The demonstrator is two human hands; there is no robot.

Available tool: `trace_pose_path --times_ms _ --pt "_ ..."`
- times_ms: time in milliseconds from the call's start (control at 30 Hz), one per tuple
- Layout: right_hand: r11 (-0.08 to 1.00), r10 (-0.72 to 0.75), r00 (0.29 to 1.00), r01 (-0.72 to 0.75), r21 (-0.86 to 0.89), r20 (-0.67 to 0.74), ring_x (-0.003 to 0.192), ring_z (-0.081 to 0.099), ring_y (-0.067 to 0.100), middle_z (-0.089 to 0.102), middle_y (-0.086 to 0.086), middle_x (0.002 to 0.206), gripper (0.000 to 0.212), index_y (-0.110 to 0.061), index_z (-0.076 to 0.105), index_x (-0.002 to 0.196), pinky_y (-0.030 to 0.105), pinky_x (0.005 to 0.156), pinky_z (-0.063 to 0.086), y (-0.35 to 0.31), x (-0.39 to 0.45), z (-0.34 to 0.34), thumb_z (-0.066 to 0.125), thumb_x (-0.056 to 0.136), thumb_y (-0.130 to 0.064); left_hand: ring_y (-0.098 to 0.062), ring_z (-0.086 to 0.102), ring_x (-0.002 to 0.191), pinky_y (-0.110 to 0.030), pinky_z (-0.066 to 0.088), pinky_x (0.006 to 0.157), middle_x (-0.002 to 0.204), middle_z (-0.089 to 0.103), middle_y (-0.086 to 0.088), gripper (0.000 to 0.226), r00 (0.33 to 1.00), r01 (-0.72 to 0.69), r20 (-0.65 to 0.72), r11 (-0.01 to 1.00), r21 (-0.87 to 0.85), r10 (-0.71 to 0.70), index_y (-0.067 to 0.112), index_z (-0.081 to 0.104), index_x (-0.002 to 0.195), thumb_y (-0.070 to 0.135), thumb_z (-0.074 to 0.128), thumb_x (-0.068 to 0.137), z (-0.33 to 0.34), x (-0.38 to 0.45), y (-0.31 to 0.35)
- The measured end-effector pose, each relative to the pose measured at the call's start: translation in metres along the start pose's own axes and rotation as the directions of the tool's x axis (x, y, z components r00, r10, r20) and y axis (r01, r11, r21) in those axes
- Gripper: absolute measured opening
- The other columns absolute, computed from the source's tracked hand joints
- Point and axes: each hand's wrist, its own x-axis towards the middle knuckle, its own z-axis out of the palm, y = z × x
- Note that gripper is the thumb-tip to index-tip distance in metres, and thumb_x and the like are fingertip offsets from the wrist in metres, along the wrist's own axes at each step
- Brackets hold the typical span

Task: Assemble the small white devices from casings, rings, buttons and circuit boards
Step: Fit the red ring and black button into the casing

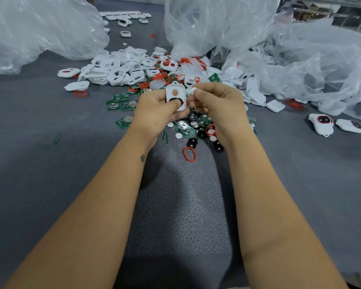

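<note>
Even, soft overhead light, wide-angle view

We see glare on the plastic bags [40, 28], faint shadows beneath our forearms on the grey surface [50, 122], bowed edges, and slight softness in the far corners.

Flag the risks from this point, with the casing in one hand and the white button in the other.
1. The right hand pinches the small white button at its fingertips only. It could slip into the parts pile below.
2. The left hand holds the casing with its thumb over the lower black button. Pressing the white one into the open upper hole may shift that piece.
</note>
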Motion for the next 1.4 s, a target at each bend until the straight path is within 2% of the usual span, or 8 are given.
trace_pose_path --times_ms 133,300,500,633,800,1000,1233,1400 --pt "0.998 0.001 0.999 0.001 0.064 -0.037 0.065 0.061 0.014 0.066 0.008 0.074 0.009 -0.006 0.068 0.087 0.02 0.061 0.048 -0.001 0.0 0.0 0.062 0.088 0.002 -0.014 0.073 0.073 -0.015 0.054 0.062 0.079 0.075 0.001 0.028 0.999 0.012 0.041 0.999 0.033 -0.013 0.015 0.069 0.09 -0.007 0.052 0.093 0.001 -0.001 0.0" --pt "0.999 -0.004 0.999 0.006 0.05 -0.052 0.052 0.057 0.009 0.062 0.003 0.064 0.009 -0.008 0.069 0.087 0.018 0.055 0.046 -0.001 0.0 -0.002 0.063 0.089 -0.001 -0.015 0.073 0.073 -0.015 0.053 0.06 0.079 0.076 0.002 0.027 0.997 0.015 0.076 0.997 0.076 -0.021 0.018 0.069 0.093 -0.004 0.052 0.093 0.002 -0.002 0.0" --pt "0.997 -0.012 0.999 0.015 0.072 -0.036 0.061 0.061 0.015 0.068 0.006 0.07 0.007 -0.004 0.065 0.092 0.022 0.059 0.05 0.001 0.001 0.0 0.061 0.09 0.002 -0.014 0.073 0.074 -0.015 0.053 0.06 0.08 0.075 0.003 0.024 0.995 0.026 0.089 0.995 0.093 -0.034 0.015 0.069 0.095 -0.004 0.053 0.093 0.003 -0.003 0.0" --pt "0.996 -0.061 0.997 0.057 -0.067 -0.055 0.056 0.06 0.014 0.069 0.005 0.066 0.014 -0.009 0.064 0.081 0.023 0.058 0.05 0.001 0.001 0.002 0.06 0.086 0.004 -0.013 0.072 0.072 -0.015 0.053 0.061 0.081 0.074 0.001 0.026 0.995 0.016 0.1 0.995 0.097 -0.026 0.016 0.07 0.092 -0.004 0.053 0.093 0.004 -0.003 -0.001" --pt "0.949 -0.168 0.984 0.145 -0.28 -0.058 0.065 0.056 0.005 0.067 0.0 0.072 0.015 -0.016 0.071 0.074 0.02 0.064 0.049 0.005 0.0 0.007 0.068 0.081 -0.002 -0.012 0.073 0.079 -0.016 0.054 0.066 0.08 0.075 0.003 0.025 0.991 -0.004 0.13 0.997 0.081 -0.007 0.015 0.07 0.095 -0.004 0.054 0.093 0.004 -0.003 -0.003" --pt "0.921 -0.195 0.979 0.162 -0.354 -0.06 0.075 0.062 0.009 0.072 0.008 0.09 0.012 -0.017 0.074 0.078 0.024 0.07 0.053 0.007 0.001 0.006 0.071 0.082 -0.007 -0.014 0.072 0.076 -0.017 0.055 0.067 0.088 0.072 -0.005 0.023 0.991 -0.002 0.134 0.997 0.081 -0.009 0.01 0.07 0.1 -0.004 0.053 0.093 0.005 -0.002 -0.003" --pt "0.88 -0.229 0.973 0.189 -0.435 -0.041 0.068 0.056 -0.001 0.066 -0.003 0.084 0.021 -0.028 0.07 0.073 0.019 0.067 0.048 0.009 0.002 0.006 0.07 0.082 -0.009 -0.017 0.073 0.082 -0.019 0.056 0.069 0.097 0.072 -0.012 0.025 0.991 0.001 0.134 0.995 0.104 -0.015 0.008 0.068 0.104 -0.006 0.052 0.092 0.004 -0.002 -0.004" --pt "0.812 -0.249 0.968 0.199 -0.548 -0.017 0.067 0.051 -0.002 0.063 -0.004 0.086 0.007 -0.02 0.076 0.083 0.013 0.065 0.038 0.013 0.005 0.006 0.07 0.082 -0.015 -0.014 0.073 0.08 -0.021 0.057 0.069 0.089 0.073 -0.007 0.028 0.989 -0.011 0.151 0.997 0.081 -0.002 0.012 0.07 0.094 -0.008 0.052 0.092 0.005 -0.002 -0.005"
